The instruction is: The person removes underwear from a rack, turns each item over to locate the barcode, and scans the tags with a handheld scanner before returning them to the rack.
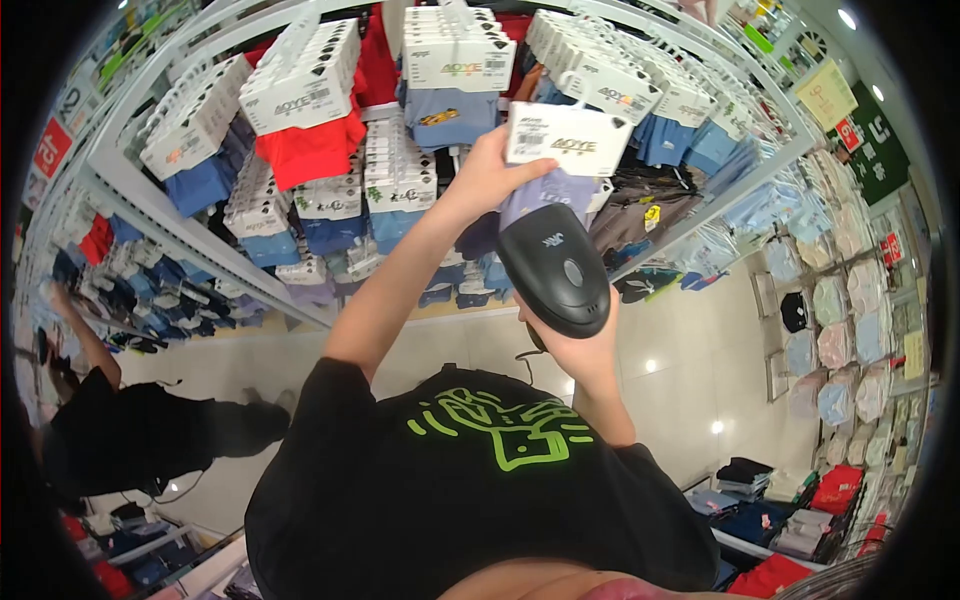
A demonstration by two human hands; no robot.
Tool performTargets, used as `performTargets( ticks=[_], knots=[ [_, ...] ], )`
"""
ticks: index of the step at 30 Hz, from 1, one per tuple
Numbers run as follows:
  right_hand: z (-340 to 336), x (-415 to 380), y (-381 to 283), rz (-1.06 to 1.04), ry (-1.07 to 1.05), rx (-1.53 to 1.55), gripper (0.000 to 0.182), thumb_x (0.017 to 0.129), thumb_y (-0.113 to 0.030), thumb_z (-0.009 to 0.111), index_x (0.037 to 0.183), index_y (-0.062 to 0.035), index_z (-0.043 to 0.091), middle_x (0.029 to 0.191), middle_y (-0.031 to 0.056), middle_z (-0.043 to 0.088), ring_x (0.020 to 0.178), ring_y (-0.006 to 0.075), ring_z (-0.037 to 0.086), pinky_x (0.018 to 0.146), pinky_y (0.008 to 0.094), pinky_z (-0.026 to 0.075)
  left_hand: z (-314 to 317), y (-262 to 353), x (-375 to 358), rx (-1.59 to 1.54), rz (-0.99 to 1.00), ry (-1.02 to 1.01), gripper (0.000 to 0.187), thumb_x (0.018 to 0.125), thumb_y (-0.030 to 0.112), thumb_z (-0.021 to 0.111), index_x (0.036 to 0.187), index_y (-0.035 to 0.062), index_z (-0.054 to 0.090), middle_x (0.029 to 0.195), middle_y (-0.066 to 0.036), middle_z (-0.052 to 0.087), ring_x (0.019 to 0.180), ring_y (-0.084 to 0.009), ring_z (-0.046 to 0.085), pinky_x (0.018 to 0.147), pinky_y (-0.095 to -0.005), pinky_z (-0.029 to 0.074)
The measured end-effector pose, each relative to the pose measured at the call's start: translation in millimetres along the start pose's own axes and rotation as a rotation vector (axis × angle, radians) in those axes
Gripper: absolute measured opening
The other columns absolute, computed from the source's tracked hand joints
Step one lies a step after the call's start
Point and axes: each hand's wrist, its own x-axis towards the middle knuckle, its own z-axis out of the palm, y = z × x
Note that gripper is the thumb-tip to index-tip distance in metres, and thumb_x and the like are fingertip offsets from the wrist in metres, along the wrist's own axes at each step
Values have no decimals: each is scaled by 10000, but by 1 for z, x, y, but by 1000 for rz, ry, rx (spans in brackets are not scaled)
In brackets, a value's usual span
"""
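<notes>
My left hand (497,168) pinches a hanging pack of lilac underwear (550,192) by the lower left of its white header card (568,140), thumb across the front. The card has a clear hook on top and stands in front of the rack. In my right hand (585,352) is a black barcode scanner (556,270), its head pointing up at the pack. The scanner body hides its handle, most of my right fingers and the lower part of the lilac cloth.
A white display rack (130,165) holds rows of carded underwear, including red briefs (312,150) and blue briefs (452,115). Another person in black (130,435) is at the left by more racks. Folded clothes (800,520) lie at the lower right. Wall packs (835,345) hang at the right.
</notes>
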Motion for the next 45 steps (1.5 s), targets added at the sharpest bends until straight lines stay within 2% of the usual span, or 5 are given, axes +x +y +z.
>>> performTargets(
  ticks=[4, 10, 18, 38, 45],
  knots=[
    [-16, -4, -1, -109, 54, -17, 192, 675, 56, 663, 858, 41, 606, 696, 57, 624, 576, 109, 581, 539, 223, 452, 32, -6, 52, 58, 26, -174, 419, 755, 148, 694, 1087, -41, 521, 1035, -96, 605, 924, -125, 567, 823, -260, 439],
    [-38, -12, 9, -19, 126, -67, 261, 603, -20, 702, 835, 19, 591, 731, 97, 630, 644, 141, 608, 603, 258, 460, 46, -38, 110, -44, 130, -114, 408, 738, 191, 709, 1012, -61, 541, 932, -105, 628, 813, -127, 586, 743, -261, 462],
    [-44, -9, 11, -23, 104, -148, 202, 637, 3, 684, 822, 18, 604, 688, 87, 625, 608, 130, 602, 562, 248, 456, 37, -61, 143, -114, 69, -83, 404, 748, 108, 687, 1067, -55, 501, 1018, -117, 596, 901, -149, 575, 793, -265, 460],
    [-40, -9, 17, -57, 0, -241, 182, 623, -6, 673, 787, 18, 598, 652, 63, 614, 575, 88, 552, 541, 247, 441, 33, -71, 113, -114, 109, 12, 386, 716, 147, 730, 1014, -45, 577, 968, -101, 628, 842, -117, 585, 756, -248, 461],
    [-34, -10, 29, -35, -53, -317, 187, 631, -28, 685, 793, 16, 600, 661, 69, 622, 595, 92, 572, 562, 252, 449, 32, -101, 75, 59, -67, 58, 392, 723, 144, 721, 1037, -30, 564, 964, -90, 620, 856, -123, 583, 764, -254, 458]
  ],
)
